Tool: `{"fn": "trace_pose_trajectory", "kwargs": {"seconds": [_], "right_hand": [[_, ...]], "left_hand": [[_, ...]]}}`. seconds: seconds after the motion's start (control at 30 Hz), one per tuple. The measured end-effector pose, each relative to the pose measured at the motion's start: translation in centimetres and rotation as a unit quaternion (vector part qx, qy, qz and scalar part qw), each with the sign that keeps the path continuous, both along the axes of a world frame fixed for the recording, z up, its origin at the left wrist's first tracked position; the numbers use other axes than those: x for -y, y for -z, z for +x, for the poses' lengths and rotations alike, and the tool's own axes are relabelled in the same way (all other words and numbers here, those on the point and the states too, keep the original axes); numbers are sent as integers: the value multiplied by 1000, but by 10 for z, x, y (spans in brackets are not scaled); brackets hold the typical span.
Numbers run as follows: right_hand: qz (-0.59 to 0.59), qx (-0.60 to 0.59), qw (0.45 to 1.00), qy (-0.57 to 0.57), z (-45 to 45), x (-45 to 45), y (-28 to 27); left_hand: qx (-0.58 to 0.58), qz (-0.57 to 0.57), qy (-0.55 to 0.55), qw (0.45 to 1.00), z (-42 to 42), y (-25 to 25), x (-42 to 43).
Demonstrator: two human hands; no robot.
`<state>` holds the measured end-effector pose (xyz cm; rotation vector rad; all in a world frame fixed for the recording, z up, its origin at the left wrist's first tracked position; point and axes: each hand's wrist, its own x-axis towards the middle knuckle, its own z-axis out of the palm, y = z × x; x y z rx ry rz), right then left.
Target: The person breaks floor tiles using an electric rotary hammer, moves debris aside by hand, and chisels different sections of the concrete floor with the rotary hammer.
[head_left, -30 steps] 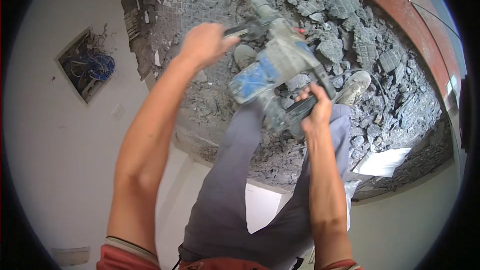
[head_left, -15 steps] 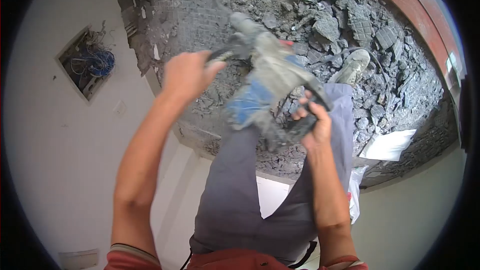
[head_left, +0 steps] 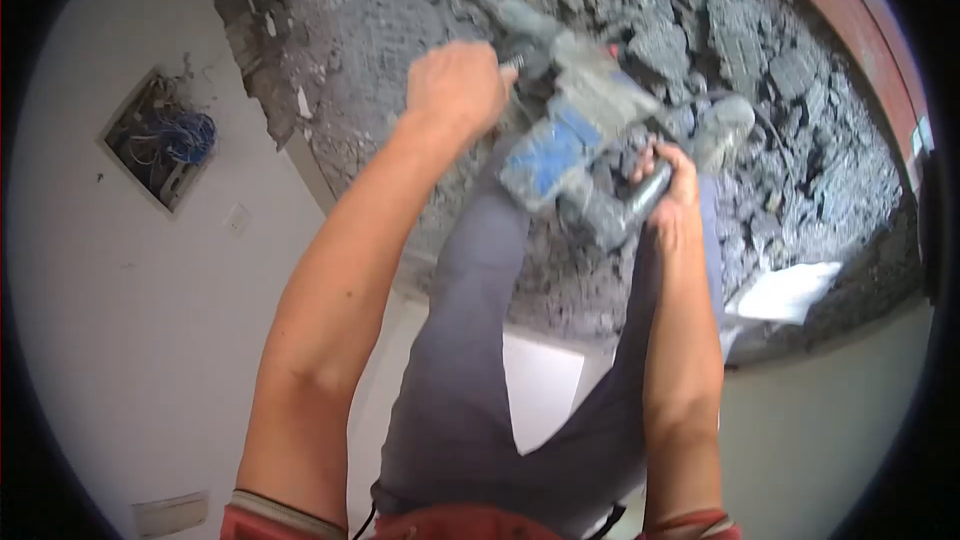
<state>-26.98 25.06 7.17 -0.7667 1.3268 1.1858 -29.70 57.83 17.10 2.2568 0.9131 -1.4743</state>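
Note:
A dusty grey and blue demolition hammer lies slantwise before my legs, its nose toward the upper left. My left hand is wrapped round the side handle near the nose. At the back end, my right hand grips the dark rear handle. The chisel end reaches toward broken ground; its exact tip is blurred, so I cannot tell whether it touches.
Broken concrete chunks and rubble spread to the right. A cable runs past my dusty shoe. White sheet lies on the rubble. At left, a wall has an open box with blue wires.
The demolition hammer and both hands have moved up and to the right, away from my body. Both hands keep hold of it. The view has shifted slightly.

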Motion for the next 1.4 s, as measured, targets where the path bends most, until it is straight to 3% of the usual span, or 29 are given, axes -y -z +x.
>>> {"fn": "trace_pose_trajectory", "kwargs": {"seconds": [0.23, 0.47, 0.6, 0.73, 0.83, 0.9, 0.97, 1.07, 1.13, 1.3, 1.4], "right_hand": [[-21, -80, 997, 1, -4, -12, 15], [-6, -64, 998, -13, -17, -29, 22], [-8, -57, 998, -25, -10, -40, 8], [-57, 34, 997, -46, -36, -67, -49], [-56, 127, 982, -131, -29, -103, -113], [41, 101, 982, -153, -34, -108, -136], [96, 73, 967, -226, -45, -122, -166], [89, 77, 977, -177, -56, -138, -205], [47, 61, 985, -152, -63, -123, -224], [-31, 130, 989, -63, -55, -76, -192], [-29, 160, 984, -72, -40, -60, -150]], "left_hand": [[16, -2, 4, 1000, 14, 7, -5], [20, -15, 11, 1000, 13, 19, -20], [31, -10, 16, 999, -6, 16, -29], [54, -27, -24, 998, -57, -2, -55], [125, 5, -44, 991, -97, -51, -67], [71, 41, -133, 988, -140, -132, -55], [86, 83, -181, 976, -174, -174, -64], [107, 87, -153, 979, -193, -200, -75], [15, 69, -151, 986, -161, -193, -77], [163, 1, -62, 985, -142, -101, -47], [115, -48, -107, 986, -129, -60, -30]]}}
